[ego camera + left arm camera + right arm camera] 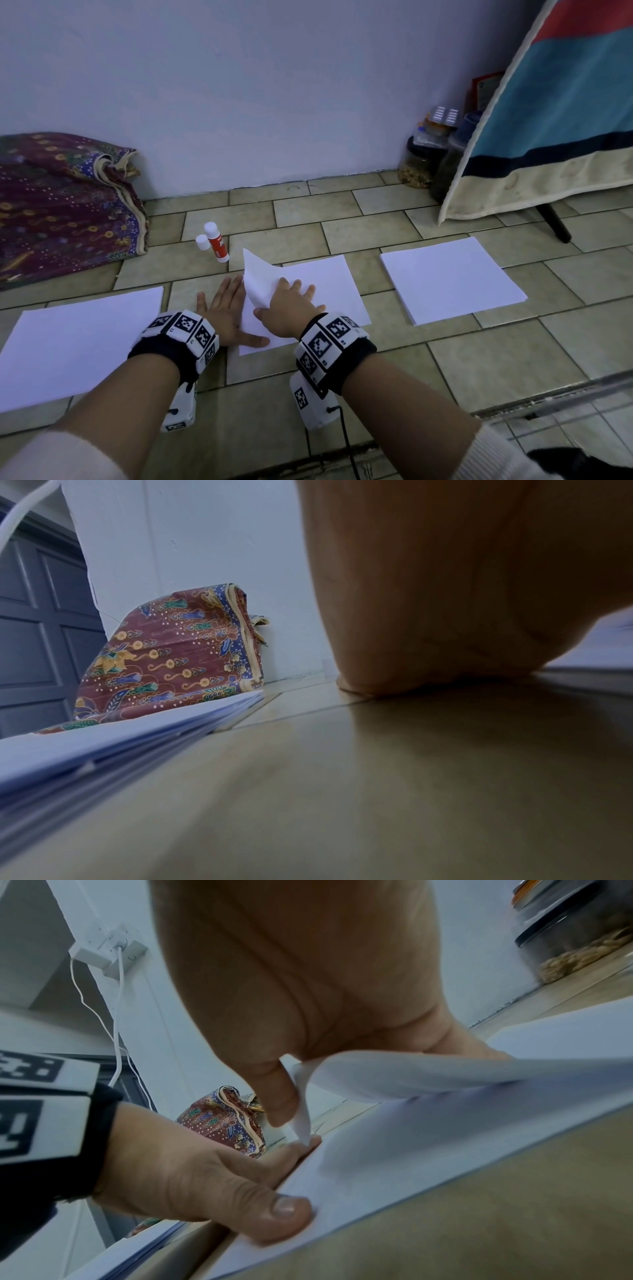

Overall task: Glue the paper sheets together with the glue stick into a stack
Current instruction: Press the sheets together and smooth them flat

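Two white sheets lie on the tiled floor in front of me. My right hand (291, 305) pinches the top sheet (255, 277) at its left edge and holds it curled up off the bottom sheet (329, 284). In the right wrist view the thumb (284, 1096) sits against the lifted top sheet (445, 1074). My left hand (222, 308) lies flat on the floor, its thumb (284, 1213) pressing the bottom sheet's left edge. The red glue stick (219, 245) lies uncapped beyond the hands, its white cap (202, 242) beside it.
A stack of white paper (78, 342) lies at the left and another paper stack (452, 284) at the right. A folded patterned cloth (61, 212) rests against the wall. Jars (418, 164) and a striped padded frame (548, 120) on a black leg (555, 222) stand at the back right.
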